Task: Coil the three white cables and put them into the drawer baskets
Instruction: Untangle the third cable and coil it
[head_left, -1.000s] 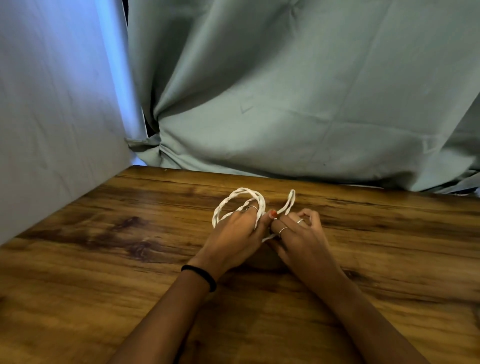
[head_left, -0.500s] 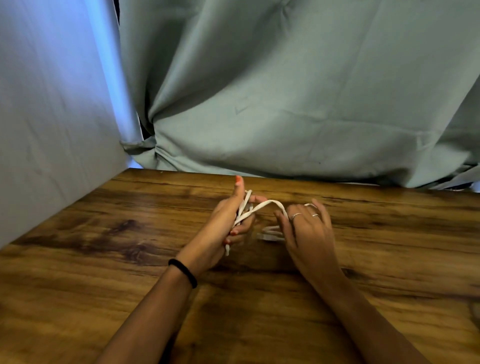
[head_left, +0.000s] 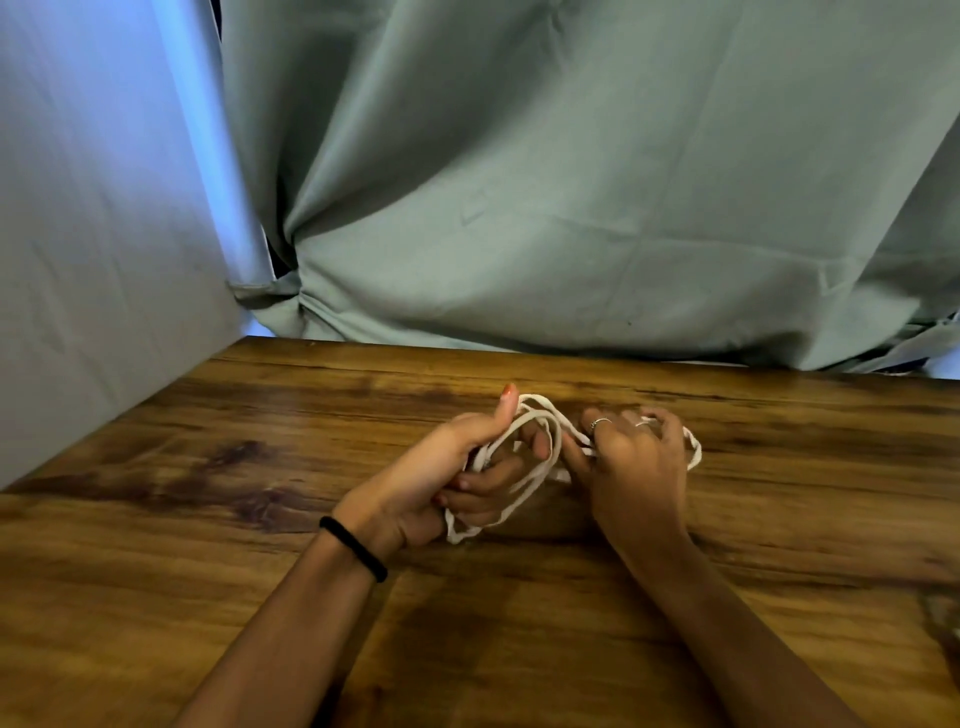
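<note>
My left hand (head_left: 431, 478) is closed around loops of the flat white cable (head_left: 540, 457) above the brown wooden table (head_left: 208, 519), my right hand (head_left: 631, 457) pinching its free run, so I judge I'm mid-coil and must next wrap another turn.

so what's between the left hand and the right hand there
In the head view, only loops of the white cable span the gap between the left hand and the right hand, over bare wooden table. Both hands grip it.

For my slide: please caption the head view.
Both hands, left hand and right hand, coil a white cable over a wooden table.
</note>
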